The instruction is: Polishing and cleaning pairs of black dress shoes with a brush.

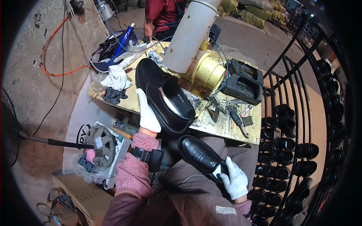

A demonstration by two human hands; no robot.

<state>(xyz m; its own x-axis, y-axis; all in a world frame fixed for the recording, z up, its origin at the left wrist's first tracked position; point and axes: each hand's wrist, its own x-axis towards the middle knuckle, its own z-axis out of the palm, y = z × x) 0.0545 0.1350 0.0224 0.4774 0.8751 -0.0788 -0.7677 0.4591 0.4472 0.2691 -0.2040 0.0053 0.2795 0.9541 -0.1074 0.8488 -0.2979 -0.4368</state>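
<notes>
My left hand [148, 115], in a white knitted glove, grips the outer side of a black slip-on shoe [146, 77]. That shoe is raised at the front edge of the worktable, with its opening and insole showing and its toe pointing away. A second black slip-on shoe [198, 152] rests over my lap, toe up and to the left. Its heel end is in my right hand [234, 179], also white-gloved, with the fingers at the shoe's opening. Part of that heel is hidden by the glove.
The wooden worktable [245, 130] bears a yellow machine part [207, 71] under a grey duct [192, 35], black trays [245, 90] and hand tools [237, 120]. Racks of black shoes [279, 154] stand right. Left are a fan [8, 128] and cardboard box [86, 196]. A person [160, 17] is beyond.
</notes>
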